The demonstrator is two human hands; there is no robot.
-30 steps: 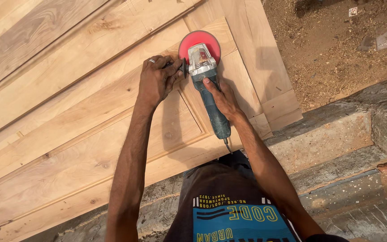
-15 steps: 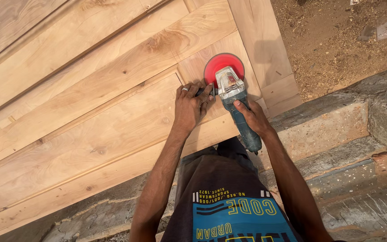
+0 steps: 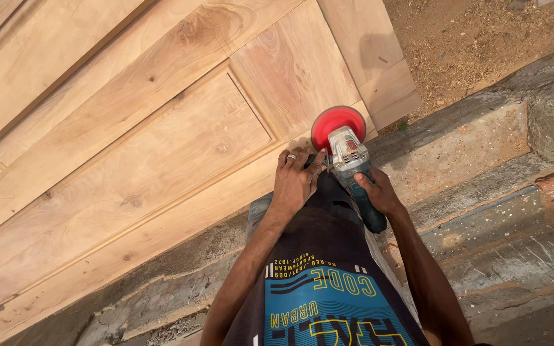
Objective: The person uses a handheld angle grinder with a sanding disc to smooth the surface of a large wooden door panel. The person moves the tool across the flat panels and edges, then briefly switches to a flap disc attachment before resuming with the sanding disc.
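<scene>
— Starting at the hands?

— Right hand (image 3: 374, 192) wrapped around the dark teal body of an angle grinder (image 3: 354, 173), fingers curled shut on the barrel, thumb up along its side. Left hand (image 3: 296, 182) beside it at the tool's head, fingers held together and bent, tips on a side handle mostly hidden under the palm; a silver ring (image 3: 292, 156) on one finger. Cannot tell how tightly that hand closes

— And the tool itself?

— Grey metal head, red round sanding disc (image 3: 336, 124) at the far end, pressed flat or nearly flat on the lower edge of a wooden door (image 3: 161, 147), close to its corner. Whether spinning: cannot tell

— Around that?

— Pale, unfinished timber door lying across most of the view, with a recessed rectangular panel (image 3: 136, 186) framed by a moulded groove, knots and grain showing. Under the door's near edge, a rough concrete ledge (image 3: 482, 147), stepped and chipped. Beyond the door's corner, bare brown ground (image 3: 482, 38) scattered with sawdust. Nearest the camera, both forearms and a dark shirt (image 3: 328, 282) with a blue and yellow print
</scene>
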